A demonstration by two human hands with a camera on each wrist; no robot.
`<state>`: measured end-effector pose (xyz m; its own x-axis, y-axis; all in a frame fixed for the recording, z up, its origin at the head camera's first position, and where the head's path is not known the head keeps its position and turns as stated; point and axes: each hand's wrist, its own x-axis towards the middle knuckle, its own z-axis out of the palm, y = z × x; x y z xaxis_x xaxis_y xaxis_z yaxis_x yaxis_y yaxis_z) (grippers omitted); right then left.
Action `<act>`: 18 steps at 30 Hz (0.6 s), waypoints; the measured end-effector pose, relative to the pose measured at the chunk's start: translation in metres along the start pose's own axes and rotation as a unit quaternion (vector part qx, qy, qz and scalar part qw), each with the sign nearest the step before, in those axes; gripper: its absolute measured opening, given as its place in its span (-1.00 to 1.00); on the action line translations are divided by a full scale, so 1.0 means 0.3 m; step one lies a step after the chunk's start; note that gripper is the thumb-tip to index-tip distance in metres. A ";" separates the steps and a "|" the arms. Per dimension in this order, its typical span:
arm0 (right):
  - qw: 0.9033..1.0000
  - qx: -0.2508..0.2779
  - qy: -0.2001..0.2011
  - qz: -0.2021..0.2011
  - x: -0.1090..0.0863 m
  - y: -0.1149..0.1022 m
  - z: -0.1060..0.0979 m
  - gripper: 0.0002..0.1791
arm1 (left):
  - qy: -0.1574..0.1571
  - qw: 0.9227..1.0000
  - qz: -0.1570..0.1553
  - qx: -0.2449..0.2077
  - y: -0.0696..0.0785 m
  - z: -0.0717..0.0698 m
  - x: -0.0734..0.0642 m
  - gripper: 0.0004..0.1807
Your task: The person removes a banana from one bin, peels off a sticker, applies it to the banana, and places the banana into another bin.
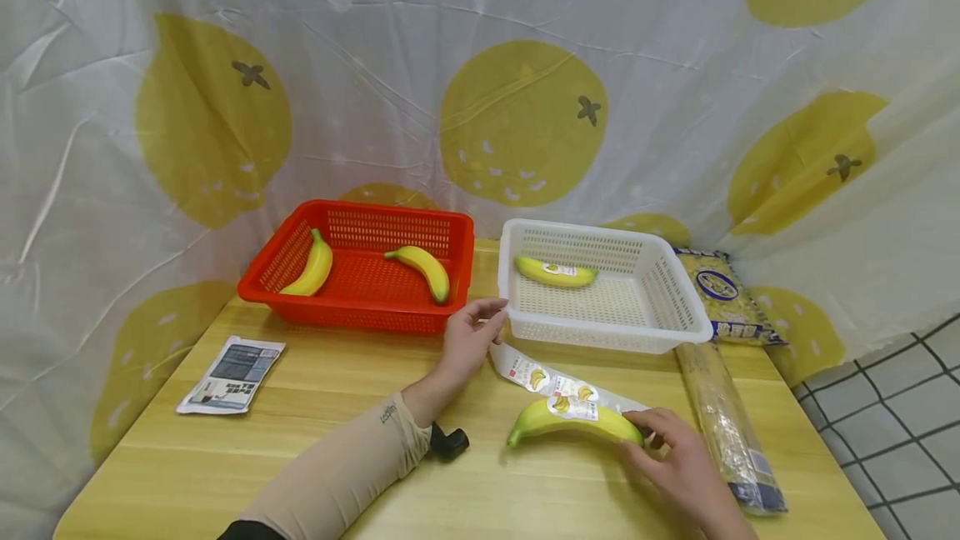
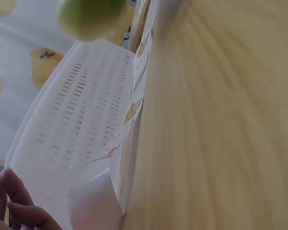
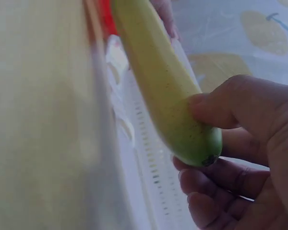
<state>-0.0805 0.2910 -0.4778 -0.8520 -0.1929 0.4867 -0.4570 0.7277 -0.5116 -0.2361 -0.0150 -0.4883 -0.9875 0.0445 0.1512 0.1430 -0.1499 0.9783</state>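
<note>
My right hand (image 1: 678,458) grips the blunt tip of a yellow-green banana (image 1: 543,420), its thumb on the near side and its fingers behind. The banana is held over the table and bears a white label (image 1: 573,408) with a banana picture. Behind it stretches a strip of labels (image 1: 534,375), its left end curling up beside my left hand (image 1: 467,342). That hand's thumb and forefinger come close together at the front rim of the white basket (image 1: 600,334). Whether they pinch the strip is unclear; in the left wrist view its curled end (image 2: 97,201) runs out of frame.
Two bananas lie in the red basket (image 1: 360,315) at the back left. One labelled banana (image 1: 540,270) lies in the white basket. A flat packet (image 1: 232,375) is at the left, a small black object (image 1: 450,444) near my left forearm, and plastic bags (image 1: 731,432) at the right.
</note>
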 end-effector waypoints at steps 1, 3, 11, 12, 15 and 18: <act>1.000 0.005 0.008 -0.005 0.012 -0.003 -0.010 -0.56 | 0.000 1.000 0.000 0.000 0.001 0.000 -0.001 -0.72; 1.000 0.014 0.024 -0.012 0.042 -0.008 -0.037 -0.57 | -0.001 1.000 0.000 -0.002 0.002 -0.001 -0.003 -0.72; 0.995 -0.023 0.082 0.047 0.239 -0.024 -0.155 -0.64 | 0.003 1.000 0.004 0.009 -0.005 -0.001 -0.003 -0.73; 0.995 -0.036 0.081 0.055 0.271 -0.024 -0.164 -0.65 | 0.003 1.000 0.005 0.008 -0.005 -0.001 -0.002 -0.73; 0.994 -0.066 0.045 0.077 0.371 -0.023 -0.181 -0.64 | 0.002 1.000 0.007 0.009 -0.003 0.000 -0.001 -0.72; 0.990 -0.091 -0.019 0.104 0.466 -0.017 -0.183 -0.59 | 0.000 1.000 0.003 0.010 -0.002 -0.001 -0.001 -0.71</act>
<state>-0.1832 0.2964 -0.3682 -0.9332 -0.0489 0.3560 -0.2204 0.8603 -0.4597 -0.2359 -0.0151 -0.4891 -0.9866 0.0426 0.1576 0.1510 -0.1298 0.9800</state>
